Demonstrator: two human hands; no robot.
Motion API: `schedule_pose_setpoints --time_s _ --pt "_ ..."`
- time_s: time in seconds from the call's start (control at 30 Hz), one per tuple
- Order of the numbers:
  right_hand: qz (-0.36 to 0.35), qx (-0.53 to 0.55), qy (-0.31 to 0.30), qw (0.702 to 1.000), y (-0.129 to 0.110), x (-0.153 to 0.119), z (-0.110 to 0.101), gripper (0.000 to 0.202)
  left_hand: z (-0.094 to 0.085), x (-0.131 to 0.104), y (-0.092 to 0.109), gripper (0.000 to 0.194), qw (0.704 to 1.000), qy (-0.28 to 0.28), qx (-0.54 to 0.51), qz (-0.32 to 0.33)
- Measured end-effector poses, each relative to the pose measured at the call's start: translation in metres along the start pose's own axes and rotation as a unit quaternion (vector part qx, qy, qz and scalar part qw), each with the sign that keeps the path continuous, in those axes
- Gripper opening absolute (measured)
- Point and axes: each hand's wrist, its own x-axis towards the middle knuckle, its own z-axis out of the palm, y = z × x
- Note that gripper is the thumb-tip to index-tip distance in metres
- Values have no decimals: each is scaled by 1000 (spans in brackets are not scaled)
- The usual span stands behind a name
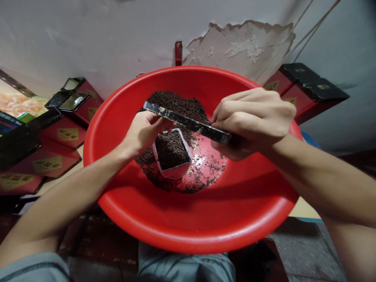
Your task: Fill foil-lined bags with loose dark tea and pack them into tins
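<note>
A large red basin (188, 219) holds a heap of dark loose tea leaves (179, 102). Inside it stands a pale-edged square container (176, 171), filled nearly to its rim with the same dark leaves. Above the container, a worn black flat piece (186, 122) is seen edge-on and tilted down to the right. My left hand (145, 131) grips its left end, fingers partly hidden behind it. At its right end my right hand (252, 121) is closed around it, with curled fingers.
Red boxes with yellow labels (48, 163) lie at the left, near open-topped tins (73, 100). More red and black boxes (311, 92) stand at the right. Behind the basin is a wall with peeling paint (241, 47). Cords (314, 27) run at the upper right.
</note>
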Motion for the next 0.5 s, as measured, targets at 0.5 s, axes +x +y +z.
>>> schedule_pose_setpoints --time_s 0.5 --pt "292 -149 -324 887 43 30 22 23 -16 88 -91 60 709 -303 589 -243"
